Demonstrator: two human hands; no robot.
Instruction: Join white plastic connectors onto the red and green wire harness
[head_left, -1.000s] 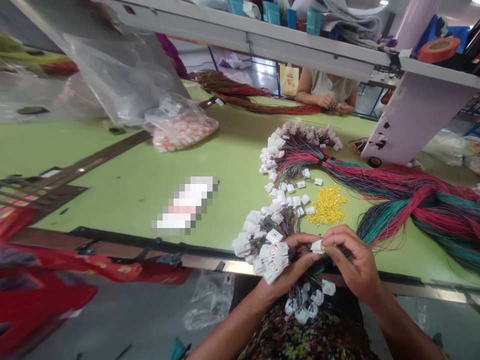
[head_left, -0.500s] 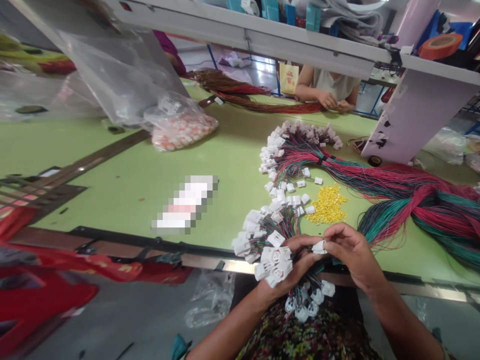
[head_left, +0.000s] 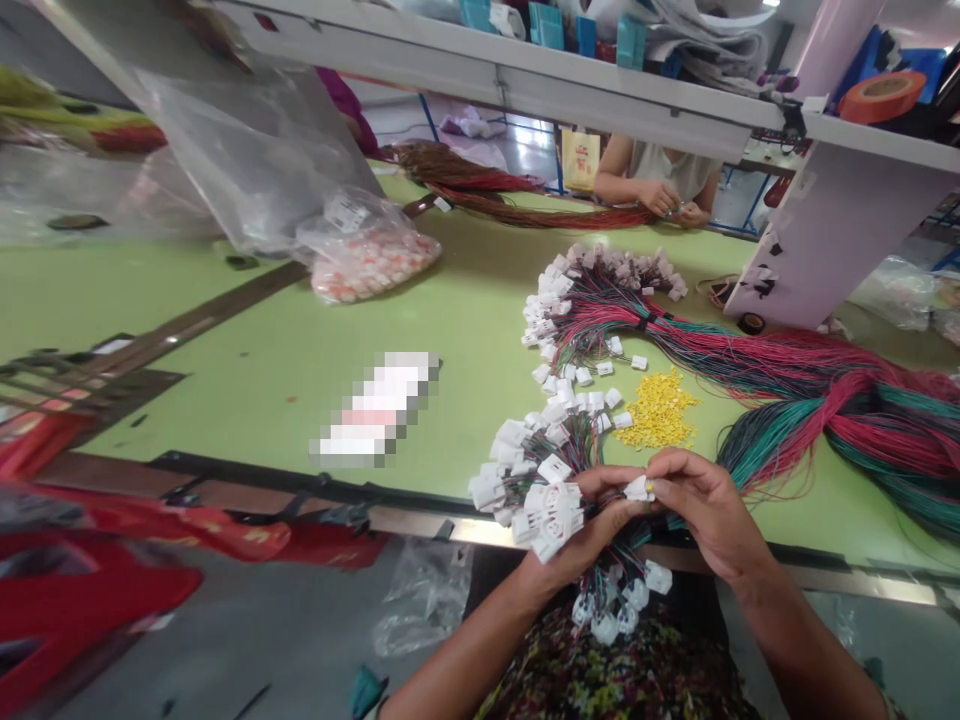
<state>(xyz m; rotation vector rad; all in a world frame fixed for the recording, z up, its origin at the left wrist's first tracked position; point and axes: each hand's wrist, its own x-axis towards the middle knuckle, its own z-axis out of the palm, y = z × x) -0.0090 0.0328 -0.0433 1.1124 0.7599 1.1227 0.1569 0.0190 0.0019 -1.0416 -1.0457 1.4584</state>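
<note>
My left hand (head_left: 604, 522) is closed around wires and grips a white plug connector (head_left: 636, 489) between thumb and forefinger. More white connectors (head_left: 553, 515) on wires hang over that wrist, and others dangle below it. At the right end of the gripped connector, my right hand (head_left: 703, 505) pinches a tiny yellow piece (head_left: 650, 486) against it; whether the piece sits inside cannot be seen. Just beyond my hands lies a pile of small yellow pieces (head_left: 658, 410) on the green table (head_left: 465, 380).
A tied bundle of red, black and green wires (head_left: 720, 350) with white connectors stretches to the right. Left of it stand a clear bag of white and orange parts (head_left: 375, 262) and a blurred-out card (head_left: 379, 405). A shelf (head_left: 525, 75) spans overhead. Across the table a person (head_left: 660, 180) handles wires.
The yellow piece now shows at my right fingertips by the connector. Both hands stay nearly in place; the whole view has shifted slightly.
</note>
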